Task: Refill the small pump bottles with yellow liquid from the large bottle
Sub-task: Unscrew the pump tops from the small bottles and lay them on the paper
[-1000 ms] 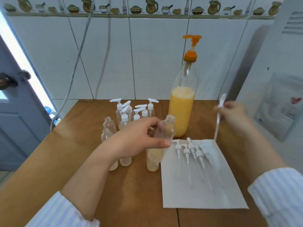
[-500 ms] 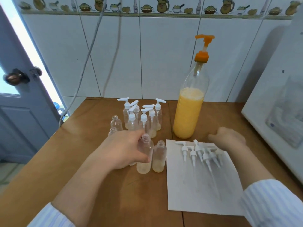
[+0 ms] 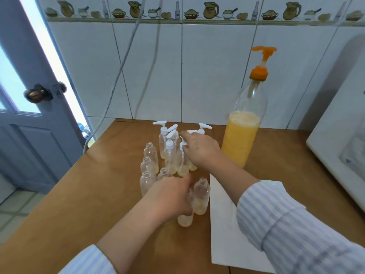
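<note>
Left hand (image 3: 171,198), nearest, has its fingers curled round an uncapped small bottle (image 3: 185,219) standing on the wooden table (image 3: 69,204), just beside the white paper sheet (image 3: 227,234). Further back, right hand (image 3: 199,149) reaches among the capped pump bottles (image 3: 169,153) (grip cannot be told). Large bottle (image 3: 242,141) of yellow liquid stands behind, upright.
</note>
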